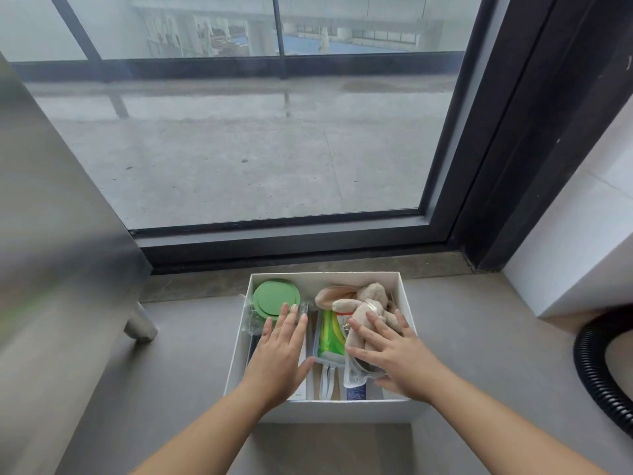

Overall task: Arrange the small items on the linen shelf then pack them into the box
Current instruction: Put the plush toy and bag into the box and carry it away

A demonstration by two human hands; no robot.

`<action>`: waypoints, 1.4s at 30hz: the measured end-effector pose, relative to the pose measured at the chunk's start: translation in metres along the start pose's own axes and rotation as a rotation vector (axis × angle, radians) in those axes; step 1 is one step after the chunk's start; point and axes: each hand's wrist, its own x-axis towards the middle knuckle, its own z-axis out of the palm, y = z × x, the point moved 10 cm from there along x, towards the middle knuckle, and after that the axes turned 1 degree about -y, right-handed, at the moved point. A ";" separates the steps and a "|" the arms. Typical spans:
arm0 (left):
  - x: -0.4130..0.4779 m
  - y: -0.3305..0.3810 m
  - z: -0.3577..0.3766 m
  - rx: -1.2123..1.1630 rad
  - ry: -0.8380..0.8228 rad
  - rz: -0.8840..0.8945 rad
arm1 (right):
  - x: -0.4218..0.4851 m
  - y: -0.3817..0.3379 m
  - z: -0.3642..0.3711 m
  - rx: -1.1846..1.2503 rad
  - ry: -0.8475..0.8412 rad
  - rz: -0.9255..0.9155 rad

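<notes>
A white box (407, 303) stands on the grey floor before the window. Inside at its left lies a green round lid (274, 298) on clear wrapped packaging. A green packet (329, 334) sits in the middle in a grey tray. A beige plush rabbit (368, 303) in clear wrap lies at the right. My left hand (279, 354) lies flat with straight fingers over the left items, fingertips touching the green lid. With spread fingers, my right hand (394, 354) presses on the plush rabbit. A blue item (356, 393) shows at the box's front.
A grey cabinet (51, 234) on a metal leg (140, 325) stands at the left. A black-framed window (274, 234) is right behind the box. A black ribbed hose (592, 368) curls at the right beside a white wall block (565, 262).
</notes>
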 end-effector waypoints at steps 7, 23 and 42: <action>0.000 -0.001 0.001 0.010 -0.006 0.000 | -0.009 0.014 0.009 0.023 -0.049 0.039; -0.018 -0.044 0.000 0.003 -0.029 -0.045 | -0.008 0.013 0.012 0.172 0.001 0.155; -0.022 -0.032 0.003 -0.006 -0.065 -0.076 | -0.005 0.027 0.013 0.114 0.012 0.131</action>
